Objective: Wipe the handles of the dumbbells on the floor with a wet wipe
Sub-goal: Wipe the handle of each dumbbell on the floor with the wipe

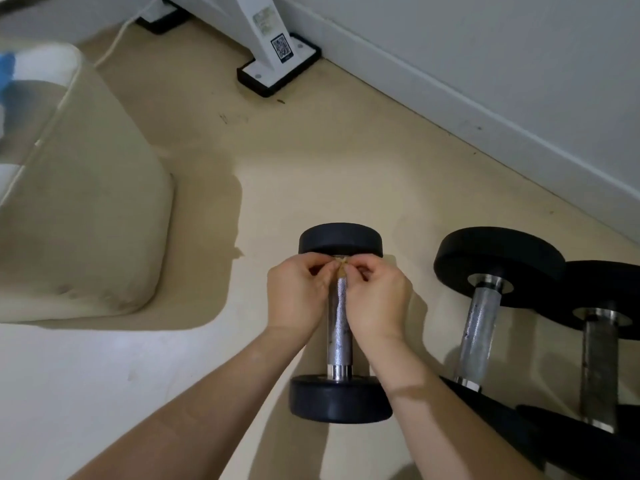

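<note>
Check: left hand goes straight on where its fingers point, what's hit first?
Probably the right hand, which pinches a small tan scrap with the left hand. Beyond sits the dumbbell's far head; depth unclear.

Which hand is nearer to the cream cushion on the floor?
Left. Both hands pinch a small tan scrap over the dumbbell handle; the left hand is on the side of the cream cushion, the right hand just beyond it, towards the other dumbbells.
</note>
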A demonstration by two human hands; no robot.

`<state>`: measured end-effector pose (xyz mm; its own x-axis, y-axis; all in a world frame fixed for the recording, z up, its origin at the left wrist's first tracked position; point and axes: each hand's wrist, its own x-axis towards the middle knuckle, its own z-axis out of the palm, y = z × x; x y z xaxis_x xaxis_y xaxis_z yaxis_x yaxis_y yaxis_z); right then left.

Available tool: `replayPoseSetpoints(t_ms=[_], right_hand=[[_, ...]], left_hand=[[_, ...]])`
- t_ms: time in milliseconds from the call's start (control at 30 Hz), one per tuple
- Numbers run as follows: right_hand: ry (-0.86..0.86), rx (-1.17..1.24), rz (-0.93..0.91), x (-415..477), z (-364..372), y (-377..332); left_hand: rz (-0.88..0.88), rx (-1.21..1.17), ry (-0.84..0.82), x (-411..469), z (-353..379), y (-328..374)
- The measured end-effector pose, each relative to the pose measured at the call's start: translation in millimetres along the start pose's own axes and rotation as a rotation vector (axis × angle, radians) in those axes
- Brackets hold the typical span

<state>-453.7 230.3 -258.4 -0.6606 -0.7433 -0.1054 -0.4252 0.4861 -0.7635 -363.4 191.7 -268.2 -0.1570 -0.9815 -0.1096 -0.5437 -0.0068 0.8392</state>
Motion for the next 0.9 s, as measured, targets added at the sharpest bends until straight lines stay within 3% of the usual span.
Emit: replayPoseSetpoints(t_ms=[200,367,433,533,633,700,800,900], right_hand=[[-0.153,-0.249,-0.261,-19.8,-18.1,0.7],[-0.601,-0.502,-0.034,-51.3,-52.4,-9.0],[-0.665,-0.483,0.033,-45.6,-61.7,-14.4],[-0.528,-0.182,0.182,-25.7,-54.3,-18.1],[-0.334,-0.095,0.168,-24.6,-33.8,-12.2],[-0.354,-0.135,0.156,-30.5,-32.9,-6.7],[-0.565,-0.401,0.075,-41.6,-48.6,-4.5],[-0.519,-0.441,-0.026,-50.7,-47.7,-12.3]], left_hand=[[-0.095,0.024,-0.106,-19.3,-13.1,-9.6],[-0.230,0.043,-0.470,-60.6,-37.2,-12.7],[-0.186,0.089,-0.492,-62.0,-37.0,-10.6],[0.010,0.195,-0.254,-38.6,-23.2,-8.2],[0.000,0.061,-0.121,-21.2,-13.6,-7.3],[-0.091,0.007,-0.189,-27.0,-15.0,-14.6],[-0.252,-0.045,-0.413,-51.0,-29.2,-27.8],[-0.325,-0.130,-0.438,-62.6,-34.0,-27.8]])
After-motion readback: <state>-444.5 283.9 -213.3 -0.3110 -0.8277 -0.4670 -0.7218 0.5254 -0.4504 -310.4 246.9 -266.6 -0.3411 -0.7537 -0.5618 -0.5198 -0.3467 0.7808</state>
